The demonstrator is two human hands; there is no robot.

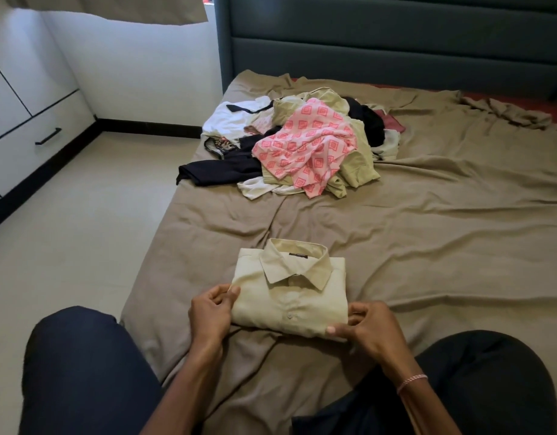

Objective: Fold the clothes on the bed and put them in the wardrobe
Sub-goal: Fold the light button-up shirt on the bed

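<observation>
Item: cream shirt [289, 296], folded, collar up, on the bed [427, 246] near its foot. Left hand [209, 312] and right hand [369, 328] pinch opposite lower corners (probably squaring edges for lifting). Unfolded pile [302, 146] lies beyond.

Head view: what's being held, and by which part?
The folded cream shirt, by both hands: the left hand pinches its left side edge, the right hand pinches its near right corner.

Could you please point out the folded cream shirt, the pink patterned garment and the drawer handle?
folded cream shirt [291, 304]: head view, on its buttoned front.
pink patterned garment [308, 142]: head view, on its middle.
drawer handle [48, 136]: head view, middle of the bar.
</observation>
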